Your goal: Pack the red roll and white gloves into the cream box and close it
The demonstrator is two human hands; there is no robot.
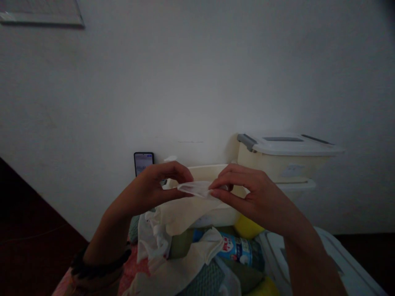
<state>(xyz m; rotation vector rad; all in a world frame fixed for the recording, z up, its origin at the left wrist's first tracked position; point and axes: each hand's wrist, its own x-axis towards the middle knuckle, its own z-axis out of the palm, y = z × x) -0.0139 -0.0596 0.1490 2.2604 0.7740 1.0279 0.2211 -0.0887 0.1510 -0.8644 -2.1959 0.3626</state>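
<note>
My left hand [156, 187] and my right hand [247, 195] meet in the middle of the view, each pinching an end of a thin, pale, translucent piece of plastic film [197, 188]. A cream sheet [185, 211] hangs below the film between my hands; whether the two are one piece is unclear. Both hands have their fingers closed on the film. A dark band sits on my left wrist [92, 267].
Behind my hands stands a cream tub [203, 169], with a lidded cream storage box [284, 154] to its right. A phone [143, 162] leans on the white wall. Below lie white cloths [160, 255], a blue-labelled bottle [237, 248] and a white bin lid [339, 255].
</note>
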